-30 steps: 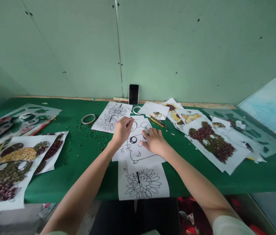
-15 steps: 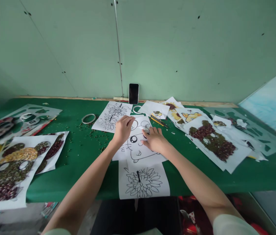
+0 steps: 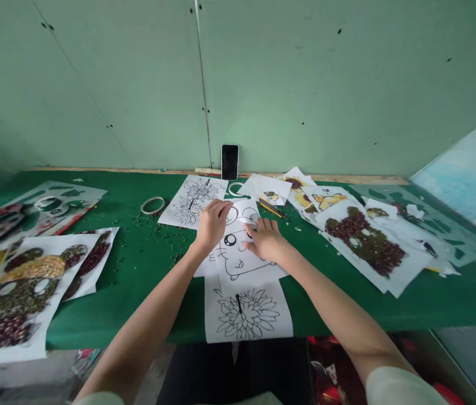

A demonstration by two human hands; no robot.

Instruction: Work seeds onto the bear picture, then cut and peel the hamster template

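Note:
A line drawing of a cartoon animal (image 3: pixel 240 261) lies on the green table in front of me, above a sheet with a flower drawing (image 3: pixel 248 315). My left hand (image 3: pixel 211 225) is closed at the drawing's upper left, thumb and fingertips pinched together; what they hold is too small to make out. On the drawing's right side rests my right hand (image 3: pixel 266 239), open, with thumb and forefinger apart on the paper. A small white strip (image 3: pixel 245 220) shows by its forefinger. Behind my left hand lies another flower drawing (image 3: pixel 195 197).
Two tape rolls (image 3: pixel 152 206) lie behind the drawings, near a yellow craft knife (image 3: pixel 272 209). A phone (image 3: pixel 230 162) leans against the wall. Bean-covered pictures lie at left (image 3: pixel 22 287) and right (image 3: pixel 366 239). Loose seeds (image 3: pixel 170 236) are scattered left of my hands.
Both hands stay in nearly the same place on the drawing. The whole view has shifted very slightly; nothing else visibly differs.

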